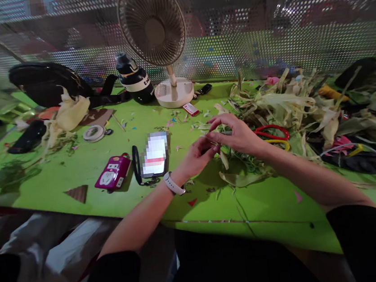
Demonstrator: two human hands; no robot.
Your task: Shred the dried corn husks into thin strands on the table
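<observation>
Above the green table (196, 212), my left hand (198, 155) and my right hand (233, 133) meet at their fingertips. The fingers of both are pinched together on something small that I cannot make out. A white band is round my left wrist. Under and beside my right hand lie green plant scraps and a pale husk strip (245, 178). Red-handled scissors (280, 131) rest just right of my right hand, with a yellow handle loop below them.
A lit phone (156, 156) and a purple power socket (113, 173) lie left of my hands. Behind stand a fan (174, 93) and a black bottle (137, 85). Husks (281, 98) are heaped at right. Part of another person (50, 247) shows at lower left.
</observation>
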